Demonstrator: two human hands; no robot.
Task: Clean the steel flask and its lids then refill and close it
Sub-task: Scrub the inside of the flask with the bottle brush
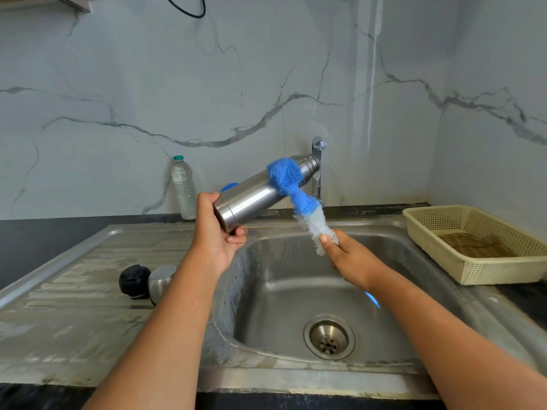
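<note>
Steel flask (pixel 251 196) is held over the sink (pixel 284 279), long axis tilted: base low toward the left hand (pixel 217 232), open neck up and away, pointing at the tap (pixel 317 170). Left grip is wrapped round the base end, thumb on top, fingers curled under. No brand or writing readable on the flask body.

Across the flask's shoulder lies the bottle brush (pixel 291 187), blue bristles touching the steel outside, white bristles lower down. Right hand (pixel 350 258) pinches the brush at the white end, thumb on top, grip closed on it; a bit of blue handle shows below the wrist.

Below & left of the left grip, on the steel draining board: black inner lid (pixel 134 281) and steel cap (pixel 161 281), touching side by side. Behind the left grip, a clear plastic water bottle (pixel 183 187) w/ teal cap stands upright by the wall; label not legible. Right of the right grip, a cream plastic basket (pixel 476 241) sits on the tabletop.
</note>
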